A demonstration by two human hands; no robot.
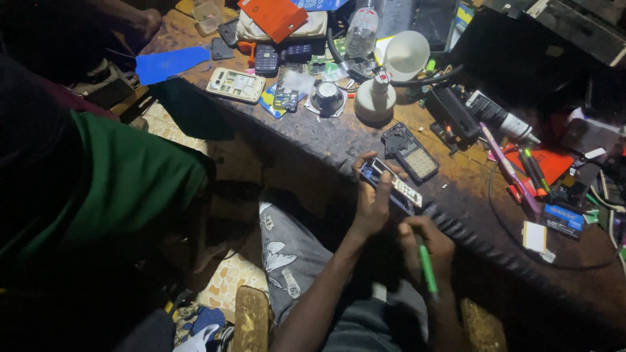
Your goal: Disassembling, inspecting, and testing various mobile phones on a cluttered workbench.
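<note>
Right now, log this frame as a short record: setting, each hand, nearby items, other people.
setting: cluttered, dimly lit workbench seen from above
left hand: grips an opened keypad phone at the bench edge
right hand: holds a green-handled tool pointed up at the phone
nearby: phone shell just above the hands, small speaker, white cup, clear bottle
other people: a person in a green garment on the left

One head view — steeply down, close over the workbench edge.

Tip of green screwdriver hidden behind right hand
</note>
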